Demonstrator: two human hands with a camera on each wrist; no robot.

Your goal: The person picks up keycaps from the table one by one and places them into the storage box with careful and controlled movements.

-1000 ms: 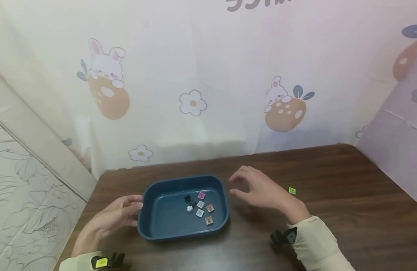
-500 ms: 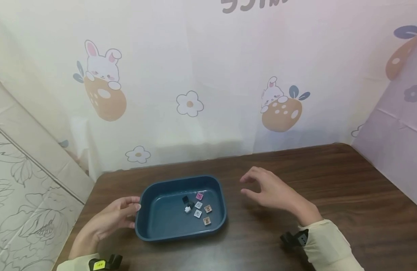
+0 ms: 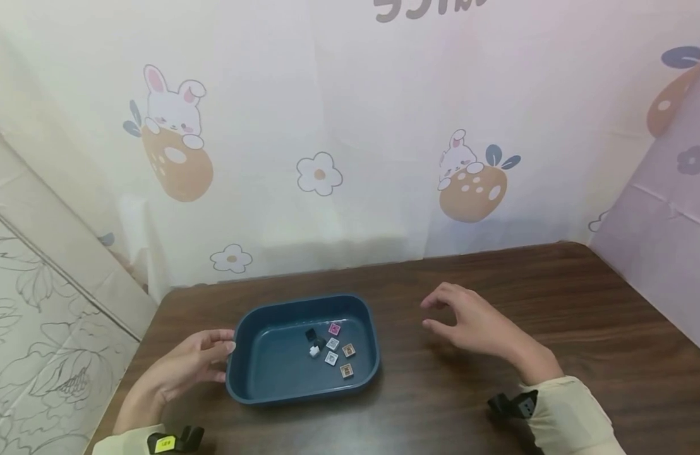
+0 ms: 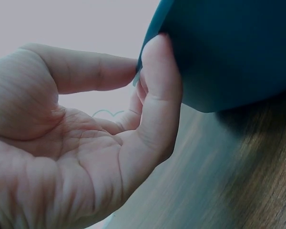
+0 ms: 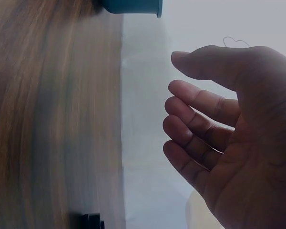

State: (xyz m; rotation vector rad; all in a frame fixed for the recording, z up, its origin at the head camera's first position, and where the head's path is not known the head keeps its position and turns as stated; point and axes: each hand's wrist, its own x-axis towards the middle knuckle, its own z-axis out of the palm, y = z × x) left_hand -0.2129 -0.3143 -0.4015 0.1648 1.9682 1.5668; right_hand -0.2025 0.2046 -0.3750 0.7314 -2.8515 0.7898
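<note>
In the head view a dark blue rectangular tray (image 3: 273,371) stands on the wooden table. My left hand (image 3: 187,363) holds its left rim, and the left wrist view shows thumb and fingers on either side of that rim. Several small square pieces lie in the tray's right half, among them a pink piece (image 3: 334,328), a brown piece (image 3: 347,371) and a white piece (image 3: 314,351). To the right of the tray, my right hand (image 3: 477,322) hovers over the table with relaxed, slightly bent fingers and nothing in them.
The brown wooden table (image 3: 600,303) reaches back to a hanging printed cloth (image 3: 373,208). A small dark object (image 5: 92,221) sits on the table at the bottom of the right wrist view. Black straps with small devices are worn on both wrists.
My right hand has moved right, away from the tray. The small green piece seen earlier on the table at right no longer shows in the head view. My left hand keeps its hold.
</note>
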